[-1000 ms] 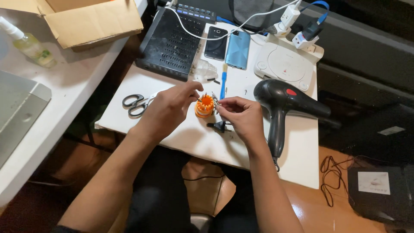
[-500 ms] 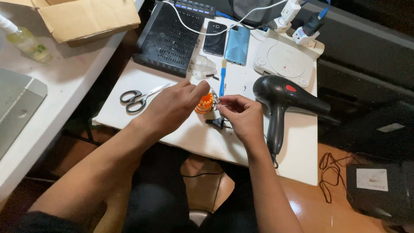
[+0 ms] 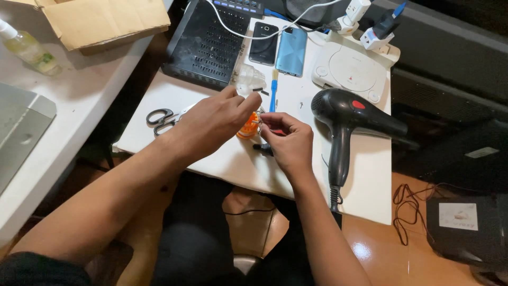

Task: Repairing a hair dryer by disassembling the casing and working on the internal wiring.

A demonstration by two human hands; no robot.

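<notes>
My left hand (image 3: 211,123) reaches over a small orange round part (image 3: 247,128) on the white table (image 3: 222,164), its fingertips pinched on something small above it. My right hand (image 3: 288,142) is curled just to the right of the orange part, fingers closed on a thin small piece that I cannot make out. The two hands nearly touch at the fingertips. A blue-handled tool (image 3: 273,95) lies just beyond them, and a small dark piece (image 3: 263,149) lies under my right hand.
Scissors (image 3: 161,116) lie to the left of my hands. A black hair dryer (image 3: 349,119) rests at the right. Behind are a black perforated box (image 3: 209,42), two phones (image 3: 279,47), a white round-lidded console (image 3: 352,66), plugs and cables. A cardboard box (image 3: 100,21) sits on the neighbouring table.
My left hand has shifted right and forward over the orange part, covering more of it. The right hand has stayed beside it. The view has drifted slightly.
</notes>
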